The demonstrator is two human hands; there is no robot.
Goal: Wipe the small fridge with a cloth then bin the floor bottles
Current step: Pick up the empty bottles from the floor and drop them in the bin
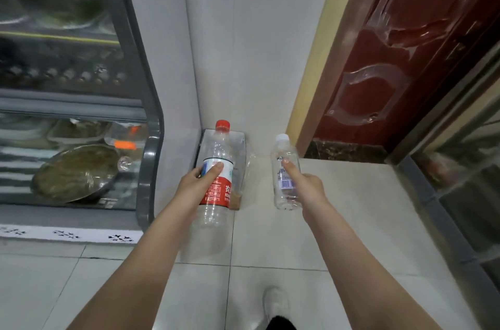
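Already both hands are carrying bottles, so the wiping looks finished or set aside and the binning half is under way, as far as one can judge. The left hand [201, 180] is wrapping around the middle of the big bottle [216, 180], the one with the red cap and red label, fingers curling behind and the thumb pressing across the white band of the label. The right hand [305, 186] is closing around the small bottle [286, 172] with the white cap, thumb lying up its front over the printed label.

Both bottles are standing roughly upright, caps pointing up and away from the person, long axes running along the line of the forearms. They are sitting well apart from each other, one per hand, the big one nearer the fridge [81, 113] on the left, the small one nearer the red door [405, 72] on the right. Whether their bases are touching the floor [351, 208] or hanging clear cannot be told.

Behind the big bottle a clear flat package [238, 145] is leaning in the wall corner.

No bin is showing anywhere, so the coming move is probably turning on finding it: neither hand is nearer anything, and the person will likely be turning the whole body away from this corner.
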